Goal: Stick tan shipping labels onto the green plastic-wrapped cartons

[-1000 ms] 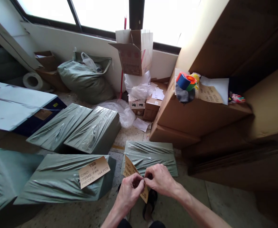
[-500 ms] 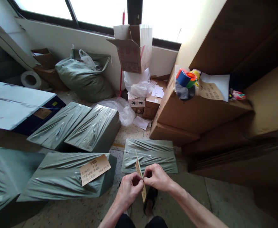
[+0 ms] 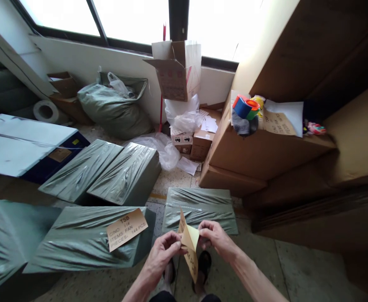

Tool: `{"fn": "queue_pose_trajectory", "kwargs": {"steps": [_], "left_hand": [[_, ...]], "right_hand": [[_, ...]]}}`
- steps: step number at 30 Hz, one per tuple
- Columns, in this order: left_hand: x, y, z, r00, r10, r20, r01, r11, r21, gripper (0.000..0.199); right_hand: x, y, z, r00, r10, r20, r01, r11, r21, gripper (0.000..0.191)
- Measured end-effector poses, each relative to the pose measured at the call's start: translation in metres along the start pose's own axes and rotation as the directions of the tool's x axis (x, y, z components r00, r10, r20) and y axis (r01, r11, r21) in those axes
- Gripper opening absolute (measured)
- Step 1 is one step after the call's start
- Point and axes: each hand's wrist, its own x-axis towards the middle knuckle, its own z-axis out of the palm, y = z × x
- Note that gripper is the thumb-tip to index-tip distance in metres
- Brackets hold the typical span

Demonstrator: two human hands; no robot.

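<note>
Between my hands is a brown printed paper label (image 3: 192, 265), held above the floor. My left hand (image 3: 162, 255) pinches its left side between thumb and fingers. A pale yellow backing flap (image 3: 194, 234) bends away from the label, and my right hand (image 3: 217, 240) grips the flap's corner. Just beyond the hands lies a green-wrapped package (image 3: 201, 204) on the floor. To the left, another green-wrapped package (image 3: 73, 241) carries a similar label (image 3: 127, 230) reading TSB, items fan, 144 pcs.
Two more wrapped packages (image 3: 125, 172) lie farther left, beside a white-topped box (image 3: 23, 140). Large cartons (image 3: 234, 155) line the right, with tape rolls (image 3: 245, 107) on top. A stuffed green sack (image 3: 111, 107) and an open carton (image 3: 176, 77) are by the window wall.
My hands have moved apart slightly. The backing's corner is now pulled away to the right, and the label has turned to show more of its face.
</note>
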Motion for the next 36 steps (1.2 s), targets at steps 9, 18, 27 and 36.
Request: {"fn": "queue_pose_trajectory", "kwargs": {"steps": [9, 18, 27, 36], "left_hand": [[0.003, -0.002, 0.003, 1.000, 0.017, 0.016, -0.017, 1.000, 0.026, 0.028], [0.002, -0.012, 0.000, 0.994, 0.039, -0.103, -0.031, 0.997, 0.073, 0.032], [-0.020, -0.001, -0.049, 0.974, -0.005, -0.225, 0.000, 1.000, -0.021, 0.031], [-0.056, 0.025, -0.160, 0.979, -0.027, -0.203, 0.051, 0.992, 0.113, 0.040]], "right_hand": [[-0.007, 0.012, 0.023, 0.986, -0.148, -0.078, 0.125, 0.962, -0.242, 0.029], [-0.009, 0.014, 0.033, 0.955, -0.282, -0.093, 0.231, 0.902, -0.364, 0.025], [0.021, 0.008, -0.003, 0.920, -0.370, -0.128, 0.221, 0.761, -0.610, 0.028], [0.098, -0.015, -0.076, 0.878, -0.384, -0.285, -0.050, 0.518, -0.854, 0.020]]}}
